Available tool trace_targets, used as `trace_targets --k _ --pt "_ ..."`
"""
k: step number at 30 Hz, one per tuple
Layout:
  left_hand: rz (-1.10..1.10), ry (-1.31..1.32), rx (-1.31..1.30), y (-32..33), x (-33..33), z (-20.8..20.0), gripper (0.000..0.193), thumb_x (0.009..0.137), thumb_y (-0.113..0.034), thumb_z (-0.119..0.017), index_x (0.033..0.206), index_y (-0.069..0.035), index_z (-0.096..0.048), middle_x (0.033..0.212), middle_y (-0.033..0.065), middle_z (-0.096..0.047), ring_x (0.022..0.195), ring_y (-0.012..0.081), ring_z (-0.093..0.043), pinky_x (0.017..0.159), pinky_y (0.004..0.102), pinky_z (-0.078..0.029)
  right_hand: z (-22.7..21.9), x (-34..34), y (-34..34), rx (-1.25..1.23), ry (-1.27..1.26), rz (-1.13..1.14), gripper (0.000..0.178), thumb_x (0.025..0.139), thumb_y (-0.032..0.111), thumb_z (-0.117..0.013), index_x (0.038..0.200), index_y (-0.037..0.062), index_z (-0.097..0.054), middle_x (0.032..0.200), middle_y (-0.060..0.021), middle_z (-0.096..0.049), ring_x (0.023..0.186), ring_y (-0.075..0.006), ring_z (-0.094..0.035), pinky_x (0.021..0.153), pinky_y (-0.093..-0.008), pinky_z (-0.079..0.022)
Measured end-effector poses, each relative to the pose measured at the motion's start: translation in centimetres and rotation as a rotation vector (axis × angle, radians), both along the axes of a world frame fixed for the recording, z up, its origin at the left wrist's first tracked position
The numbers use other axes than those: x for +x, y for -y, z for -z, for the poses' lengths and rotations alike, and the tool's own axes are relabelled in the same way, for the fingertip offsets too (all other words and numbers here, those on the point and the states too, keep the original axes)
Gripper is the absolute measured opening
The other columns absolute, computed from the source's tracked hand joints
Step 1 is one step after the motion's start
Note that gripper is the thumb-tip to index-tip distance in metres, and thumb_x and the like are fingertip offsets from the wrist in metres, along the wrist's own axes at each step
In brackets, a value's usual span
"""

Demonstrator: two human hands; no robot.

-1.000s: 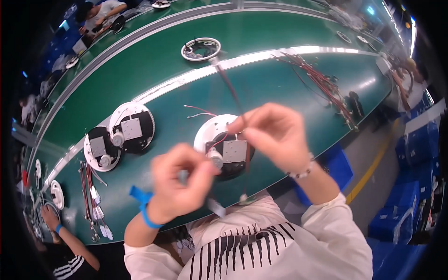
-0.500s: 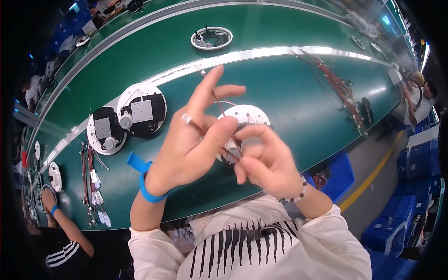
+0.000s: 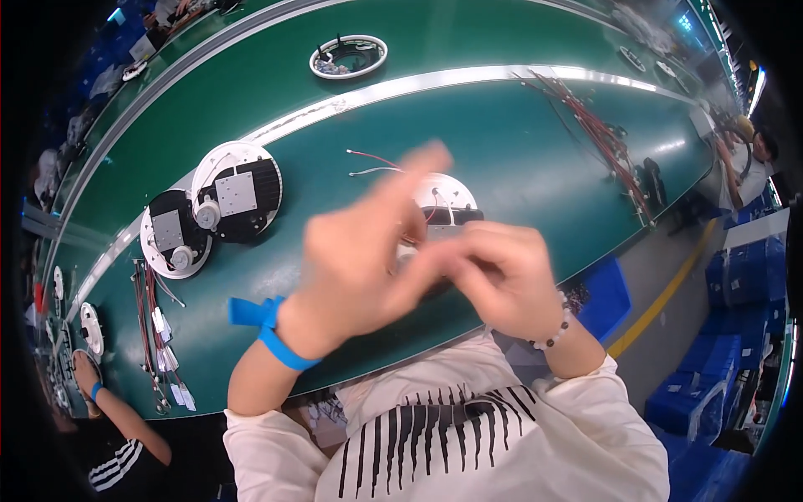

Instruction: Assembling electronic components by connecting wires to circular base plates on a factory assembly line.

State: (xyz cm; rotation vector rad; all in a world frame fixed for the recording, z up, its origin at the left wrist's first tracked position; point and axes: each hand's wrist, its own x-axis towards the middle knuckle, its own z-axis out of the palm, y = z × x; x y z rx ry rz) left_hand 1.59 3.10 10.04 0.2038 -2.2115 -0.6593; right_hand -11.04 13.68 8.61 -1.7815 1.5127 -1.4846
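Observation:
My left hand [image 3: 364, 259], blurred by motion, is over the middle of the green bench, index finger stretched out and thumb close to my right hand [image 3: 512, 272]. The fingers of my right hand are pinched together; what they hold is hidden. Partly covered by both hands is a round white and black assembly [image 3: 456, 194]. Thin red and white wires [image 3: 372, 156] with small connectors stick out to the left from behind my left hand.
Two similar assemblies with metal plates and motors [image 3: 236, 194] overlap at left. Tagged cable bundles [image 3: 155, 326] lie nearer me; more red cables [image 3: 590, 125] lie far right. Beyond the pale strip sits a white ring housing [image 3: 348, 57]. A blue bin [image 3: 604, 297] stands below the bench edge. A co-worker's hand [image 3: 86, 372] works at left.
The brown-red wire stretched between my hands before no longer shows. My left hand has turned, back upward, and my right hand has moved slightly right. The whole view has shifted a little.

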Motion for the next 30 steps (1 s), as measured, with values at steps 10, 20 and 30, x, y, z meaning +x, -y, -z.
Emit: trace_targets --k 10,20,30 --pt "0.194 0.092 0.047 0.2 -0.3 1.0 0.035 0.085 -0.020 -0.041 0.108 0.004 -0.048 0.085 0.0160 -0.059 0.069 0.0225 -0.060 0.059 0.0268 -0.046 -0.6 0.2 0.4 -0.083 -0.096 0.106 0.009 0.069 -0.001 -0.059 0.078 0.0005 -0.060 0.064 -0.0078 -0.053 0.051 -0.0183 -0.050 0.044 -0.0269 -0.037" --pt "-0.079 0.063 0.088 6.1 -3.0 4.3 0.022 0.083 -0.010 -0.043 0.098 0.002 -0.054 0.083 0.0105 -0.061 0.075 0.0163 -0.058 0.065 0.0246 -0.044 0.1 -3.2 1.8 0.061 -0.189 0.271 0.009 0.067 -0.001 -0.060 0.075 0.0014 -0.063 0.060 -0.0057 -0.051 0.048 -0.0113 -0.044 0.042 -0.0226 -0.032" --pt "0.184 0.296 0.720 6.2 -4.1 7.6 0.034 0.084 -0.025 -0.040 0.070 0.005 -0.048 0.054 0.0112 -0.042 0.053 0.0124 -0.037 0.050 0.0290 -0.034 2.2 -3.9 3.0 0.098 -0.483 0.357 0.005 0.063 0.005 -0.064 0.064 0.0027 -0.060 0.058 -0.0067 -0.051 0.052 -0.0177 -0.052 0.047 -0.0269 -0.041"
